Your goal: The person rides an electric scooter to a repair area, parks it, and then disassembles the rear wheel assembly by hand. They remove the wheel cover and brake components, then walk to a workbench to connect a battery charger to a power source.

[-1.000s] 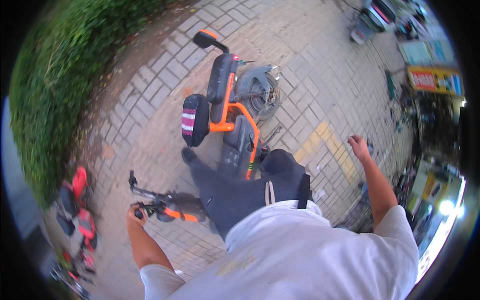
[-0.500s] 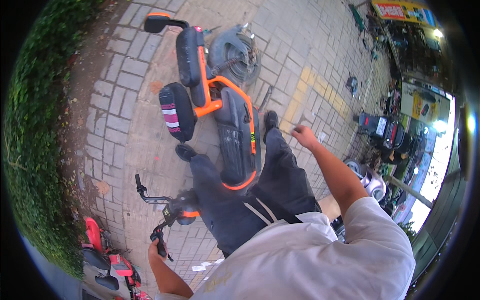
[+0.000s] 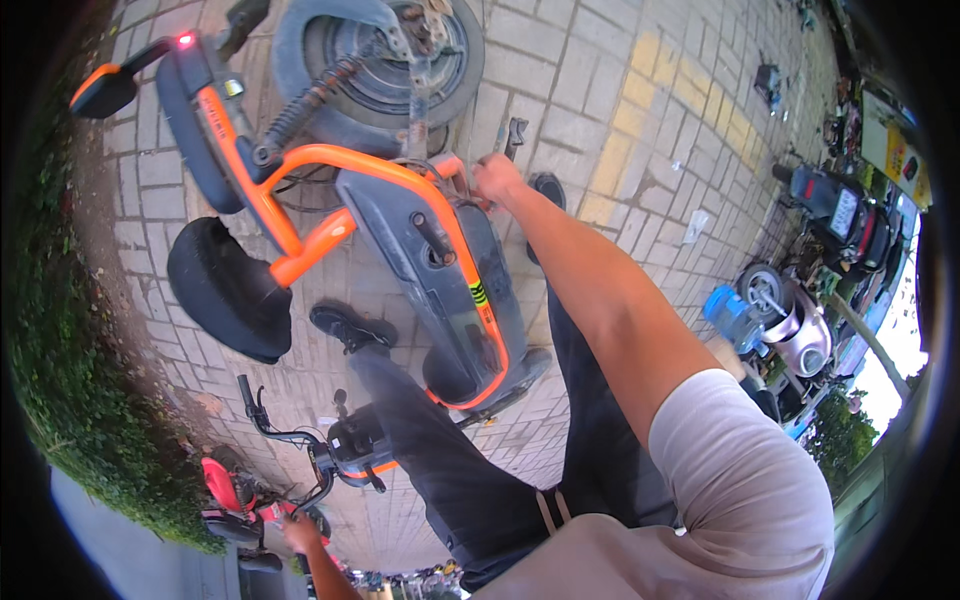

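Note:
An electric scooter (image 3: 470, 262) with an orange frame and dark body panels lies tipped over on its side between my legs. Its black seat (image 3: 232, 290) points left, and the rear wheel (image 3: 440, 85) is at the far end. My right hand (image 3: 494, 180) is closed at the frame's edge near the wheel, with its fingertips partly hidden. At the lower left, my left hand (image 3: 298, 534) is wrapped round a grip of the handlebar (image 3: 322, 468). A padded backrest (image 3: 192, 130) sits beyond the seat, next to a lit red lamp (image 3: 186, 40).
A metal kickstand-like part (image 3: 516, 136) sticks out beside my right hand. Parked on the right are a dark scooter (image 3: 840, 215) and a pale one (image 3: 803, 345), near a blue water jug (image 3: 735, 318). A hedge (image 3: 90, 440) lines the left; red vehicles (image 3: 235, 490) stand lower left.
My right hand has reached forward and left onto the scooter's frame. I have bent closer, so the scooter looks larger. My left hand keeps hold of the handlebar grip.

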`<control>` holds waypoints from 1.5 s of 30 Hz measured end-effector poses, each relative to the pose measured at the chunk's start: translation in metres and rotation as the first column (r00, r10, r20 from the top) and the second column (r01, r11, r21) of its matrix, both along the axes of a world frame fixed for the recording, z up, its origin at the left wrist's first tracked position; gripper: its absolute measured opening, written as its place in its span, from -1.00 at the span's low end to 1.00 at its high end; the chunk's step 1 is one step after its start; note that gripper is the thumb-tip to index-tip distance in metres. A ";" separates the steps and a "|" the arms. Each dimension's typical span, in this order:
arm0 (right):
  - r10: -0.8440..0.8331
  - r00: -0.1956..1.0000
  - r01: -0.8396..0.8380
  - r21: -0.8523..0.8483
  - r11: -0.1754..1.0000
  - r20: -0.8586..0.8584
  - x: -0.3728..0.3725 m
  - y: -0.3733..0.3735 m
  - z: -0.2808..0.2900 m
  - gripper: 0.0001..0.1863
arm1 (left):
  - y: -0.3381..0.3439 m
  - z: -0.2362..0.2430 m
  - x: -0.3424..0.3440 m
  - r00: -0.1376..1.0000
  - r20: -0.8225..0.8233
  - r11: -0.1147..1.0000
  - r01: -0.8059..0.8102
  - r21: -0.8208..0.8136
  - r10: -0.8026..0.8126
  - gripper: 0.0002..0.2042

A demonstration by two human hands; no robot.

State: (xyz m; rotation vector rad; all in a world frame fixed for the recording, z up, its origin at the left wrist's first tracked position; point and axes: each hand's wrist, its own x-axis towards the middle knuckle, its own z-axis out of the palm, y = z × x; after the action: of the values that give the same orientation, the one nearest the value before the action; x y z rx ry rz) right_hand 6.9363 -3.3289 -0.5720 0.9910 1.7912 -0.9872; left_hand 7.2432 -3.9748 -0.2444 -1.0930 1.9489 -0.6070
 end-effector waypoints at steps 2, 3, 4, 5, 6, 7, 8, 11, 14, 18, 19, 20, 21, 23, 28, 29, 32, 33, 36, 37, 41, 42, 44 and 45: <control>0.113 0.994 -0.113 0.012 0.993 0.005 -0.004 -0.005 -0.026 -0.66 | 0.069 -0.038 -0.026 0.956 -0.287 0.893 0.185 0.411 -0.066 -0.58; 0.162 0.987 -0.162 -0.017 0.987 -0.007 -0.006 -0.008 -0.035 -0.66 | 0.105 -0.052 -0.038 0.960 -0.280 0.844 0.146 0.516 0.005 -0.62; 0.055 0.998 -0.055 -0.044 0.997 0.000 -0.006 -0.011 -0.041 -0.65 | 0.144 -0.068 -0.048 0.963 -0.250 0.743 0.096 0.663 0.099 -0.65; -0.047 0.999 0.047 -0.102 0.994 0.000 -0.006 -0.015 -0.044 -0.64 | 0.181 -0.077 -0.056 0.961 -0.244 0.703 0.082 0.707 0.133 -0.67; -0.133 0.990 0.137 -0.101 0.986 0.039 -0.005 -0.018 -0.044 -0.64 | 0.216 -0.082 -0.061 0.946 -0.277 0.581 0.131 0.803 0.170 -0.70; -0.250 0.967 0.255 -0.142 0.957 0.047 -0.003 -0.020 -0.043 -0.64 | 0.247 -0.087 -0.067 0.962 -0.233 0.600 0.103 0.793 0.143 -0.73; -0.268 0.963 0.262 -0.172 0.950 -0.011 -0.001 -0.021 -0.040 -0.65 | 0.274 -0.090 -0.071 0.951 -0.289 0.516 0.193 0.835 0.111 -0.75; -0.273 0.942 0.251 -0.133 0.959 -0.196 0.010 -0.019 -0.030 -0.69 | 0.325 -0.096 -0.078 0.939 -0.336 0.478 0.261 0.839 0.078 -0.79; -0.085 0.969 0.066 -0.089 0.994 -0.232 0.022 -0.010 -0.031 -0.73 | 0.335 -0.094 -0.083 0.909 -0.371 0.426 0.418 0.802 -0.191 -0.85; 0.070 0.822 -0.163 -0.117 0.980 -0.565 0.029 -0.015 -0.044 -0.76 | 0.323 -0.095 -0.087 0.914 -0.389 0.439 0.398 0.805 -0.116 -0.92; 0.186 0.884 -0.229 -0.051 0.972 -0.429 0.030 -0.016 -0.045 -0.76 | 0.319 -0.094 -0.088 0.913 -0.396 0.426 0.399 0.812 -0.100 -0.92; 0.268 0.884 -0.297 -0.017 0.955 -0.384 0.030 -0.018 -0.045 -0.76 | 0.317 -0.094 -0.088 0.909 -0.403 0.422 0.408 0.810 -0.105 -0.92; 0.291 0.890 -0.306 0.013 0.952 -0.352 0.028 -0.019 -0.045 -0.75 | 0.314 -0.095 -0.088 0.905 -0.411 0.415 0.418 0.808 -0.110 -0.91; 0.355 0.891 -0.364 0.022 0.931 -0.281 0.025 -0.018 -0.043 -0.72 | 0.312 -0.094 -0.085 0.901 -0.410 0.416 0.430 0.801 -0.141 -0.90; -0.083 0.958 0.025 -0.208 0.978 -0.274 0.009 -0.017 -0.040 -0.71 | 0.307 -0.095 -0.076 0.919 -0.381 0.449 0.385 0.806 -0.103 -0.88; 0.027 0.976 -0.054 -0.120 0.991 -0.214 0.008 -0.016 -0.037 -0.76 | 0.306 -0.095 -0.074 0.919 -0.385 0.451 0.380 0.807 -0.086 -0.87; 0.019 0.803 -0.036 -0.016 0.999 -0.595 0.009 -0.023 -0.025 -0.76 | 0.301 -0.094 -0.069 0.921 -0.384 0.451 0.374 0.810 -0.073 -0.86; 0.025 0.824 -0.094 -0.095 0.991 -0.565 0.008 -0.021 -0.019 -0.78 | 0.299 -0.094 -0.068 0.924 -0.377 0.451 0.365 0.815 -0.067 -0.86; 0.102 0.930 -0.185 -0.210 0.960 -0.354 -0.001 -0.014 -0.006 -0.81 | 0.295 -0.093 -0.064 0.917 -0.390 0.468 0.380 0.798 -0.079 -0.85; 0.143 0.973 -0.174 -0.171 0.970 -0.182 -0.003 -0.013 -0.007 -0.81 | 0.294 -0.093 -0.063 0.915 -0.399 0.469 0.378 0.798 -0.059 -0.87; 0.060 0.953 -0.082 -0.063 0.995 -0.296 -0.006 -0.015 -0.009 -0.78 | 0.291 -0.091 -0.059 0.919 -0.391 0.474 0.369 0.800 -0.055 -0.88; 0.107 0.955 -0.122 -0.038 0.992 -0.278 -0.006 -0.018 -0.008 -0.78 | 0.291 -0.091 -0.058 0.918 -0.391 0.474 0.374 0.797 -0.065 -0.88; 0.210 0.947 -0.211 0.025 0.977 -0.244 -0.004 -0.018 -0.006 -0.77 | 0.290 -0.091 -0.056 0.912 -0.408 0.487 0.380 0.786 -0.053 -0.87; 0.261 0.939 -0.255 0.054 0.965 -0.224 -0.004 -0.018 -0.004 -0.77 | 0.289 -0.091 -0.055 0.905 -0.422 0.487 0.393 0.780 -0.053 -0.87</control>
State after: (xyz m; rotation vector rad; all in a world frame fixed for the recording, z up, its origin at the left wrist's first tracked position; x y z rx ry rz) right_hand 6.9322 -3.3470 -0.5756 0.6527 2.0671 -0.9451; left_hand 7.1884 -3.6855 -0.3352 -0.2768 2.2804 0.5002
